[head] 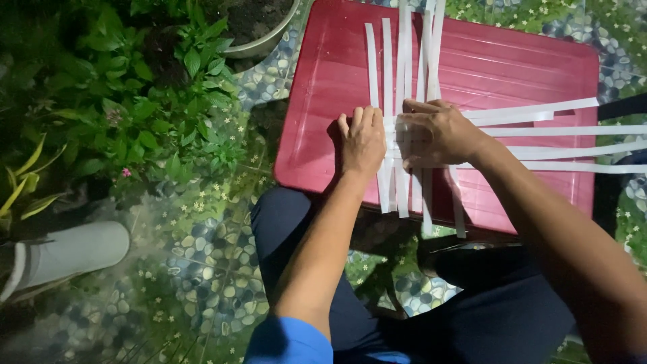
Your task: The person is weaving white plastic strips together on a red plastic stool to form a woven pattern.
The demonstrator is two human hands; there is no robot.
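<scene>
- Left hand (362,140) lies flat, palm down, fingers together, pressing the left side of the woven patch of white strips (402,141); grips nothing, only holds down
- Right hand (437,132) also flat on the crossing, fingers spread over the patch toward the left; whether a fingertip pinches a strip I cannot tell
- Red plastic lid (512,67), largest thing, carries the work; it sits on the patterned pebble-print floor (209,269), its near edge over the person's knees
- Dark trousers (472,317) fill the bottom of the view, blue sleeve (286,344) at the lower edge
- Upright strips (387,61) run from the lid's far edge down past its near edge, roughly five or six side by side
- Crosswise strips (573,128) run from the hands out past the lid's right edge, about four of them
- Progress, my judgement: weave only begun; small interlaced patch near the lid's middle, under both hands; long loose ends on all shown sides, most of each strip's length not yet woven
- Grey plant pot (266,42) beyond the lid's far left corner, holds dark soil; leafy green plants (135,101) stand beside it, at the left
- Pale shoe (67,253) of another person at the left edge of the view, well apart from the lid
</scene>
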